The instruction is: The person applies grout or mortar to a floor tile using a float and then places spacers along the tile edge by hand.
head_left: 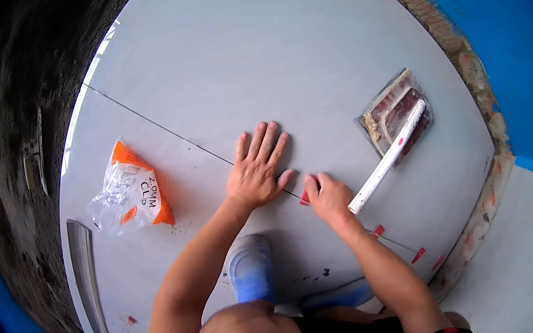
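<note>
My left hand (255, 176) lies flat on a large pale grey tile (250, 53), fingers spread, across the thin dark joint (158, 126) between two tiles. Just right of it, my right hand (331, 199) is closed, thumb and fingers pinching a small red tile-levelling wedge (304, 197) at the joint. The clip under that wedge cannot be made out. Farther along the same line, toward the lower right, stand several more red wedges (418, 255).
On the left rests a clear bag of orange clips (140, 187); near the left edge lies a long grey metal bar (89, 287). A dirty float (378, 113) sits at right, a white tube (377, 178) across it. My shoe (250, 264) is on the tile. A blue wall (493, 32) borders the right.
</note>
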A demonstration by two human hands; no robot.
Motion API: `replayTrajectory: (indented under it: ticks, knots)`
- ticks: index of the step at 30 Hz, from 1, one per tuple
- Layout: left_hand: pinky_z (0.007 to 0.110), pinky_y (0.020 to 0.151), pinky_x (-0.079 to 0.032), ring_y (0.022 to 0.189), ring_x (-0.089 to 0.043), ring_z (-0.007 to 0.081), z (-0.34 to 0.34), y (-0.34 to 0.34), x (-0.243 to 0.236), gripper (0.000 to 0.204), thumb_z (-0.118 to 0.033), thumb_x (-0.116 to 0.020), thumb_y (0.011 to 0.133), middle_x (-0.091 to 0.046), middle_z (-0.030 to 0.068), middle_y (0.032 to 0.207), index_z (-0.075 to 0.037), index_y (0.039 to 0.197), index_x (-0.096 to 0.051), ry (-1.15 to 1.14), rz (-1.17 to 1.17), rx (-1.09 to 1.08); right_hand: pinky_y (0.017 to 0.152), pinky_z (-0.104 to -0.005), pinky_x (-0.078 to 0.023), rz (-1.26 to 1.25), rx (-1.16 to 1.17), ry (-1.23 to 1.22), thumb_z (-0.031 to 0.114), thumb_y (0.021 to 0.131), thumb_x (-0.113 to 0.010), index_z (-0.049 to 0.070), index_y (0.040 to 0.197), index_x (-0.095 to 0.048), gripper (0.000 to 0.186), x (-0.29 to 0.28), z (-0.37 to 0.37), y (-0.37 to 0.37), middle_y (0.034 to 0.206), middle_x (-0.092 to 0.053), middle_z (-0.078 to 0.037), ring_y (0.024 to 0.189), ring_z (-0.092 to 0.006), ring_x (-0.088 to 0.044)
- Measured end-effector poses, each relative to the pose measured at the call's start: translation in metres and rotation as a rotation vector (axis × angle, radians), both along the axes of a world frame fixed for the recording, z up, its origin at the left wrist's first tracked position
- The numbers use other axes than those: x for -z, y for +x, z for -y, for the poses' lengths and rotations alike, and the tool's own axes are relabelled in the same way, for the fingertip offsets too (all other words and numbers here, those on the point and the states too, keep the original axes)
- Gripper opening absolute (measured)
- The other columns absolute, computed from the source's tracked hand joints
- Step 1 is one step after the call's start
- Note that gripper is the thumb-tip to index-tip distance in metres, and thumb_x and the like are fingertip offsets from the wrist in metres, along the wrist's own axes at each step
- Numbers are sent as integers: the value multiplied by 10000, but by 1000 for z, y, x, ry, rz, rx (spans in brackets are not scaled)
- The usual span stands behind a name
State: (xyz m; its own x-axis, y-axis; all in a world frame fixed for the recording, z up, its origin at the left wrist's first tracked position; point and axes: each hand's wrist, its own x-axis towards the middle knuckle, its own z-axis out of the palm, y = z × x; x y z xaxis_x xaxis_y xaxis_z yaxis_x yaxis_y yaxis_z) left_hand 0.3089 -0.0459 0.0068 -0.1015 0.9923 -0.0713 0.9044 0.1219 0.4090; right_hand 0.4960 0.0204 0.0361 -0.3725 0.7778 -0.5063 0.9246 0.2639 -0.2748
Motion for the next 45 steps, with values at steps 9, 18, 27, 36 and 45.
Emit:
replayTrajectory:
  ticks: [9,18,27,36,45]
  knots:
    - [546,1188,-179,1492,-233,314,-1,-1,2,727,-511,-542,918,-274,127,1607,-139,1518,-368,28,6,-26,731,-516,-522,117,-419,-41,654,915,-497,20,892,-645,652,-7,-8,17,779,-687,-211,776,-415,-684]
    - [541,1186,-195,1488,-240,314,-2,1,7,715,-491,-530,924,-279,129,1604,-132,1519,-362,23,10,-27,502,-383,-524,-26,-801,30,700,803,-622,12,704,-633,695,-5,-28,8,594,-633,-132,537,-301,-667]
    - [540,1183,-190,1485,-245,319,-7,6,12,700,-459,-530,918,-291,130,1598,-111,1506,-376,29,48,-30,572,-404,-542,28,-995,-175,510,932,-585,80,738,-728,493,-10,-42,-3,681,-698,-127,609,-295,-692]
    - [552,1182,-189,1491,-231,330,-22,6,10,759,-471,-569,906,-282,132,1602,-69,1510,-345,48,10,-19,759,-456,-555,117,-814,-221,539,966,-498,84,894,-739,519,-3,-21,2,844,-727,-156,829,-356,-712]
    - [506,1219,-90,1498,-170,382,-20,16,-12,818,-286,-644,850,-234,211,1599,-20,1528,-270,-66,-80,159,832,-506,-491,148,-55,-469,503,975,-487,49,949,-629,476,-125,-63,220,963,-688,-200,959,-386,-651]
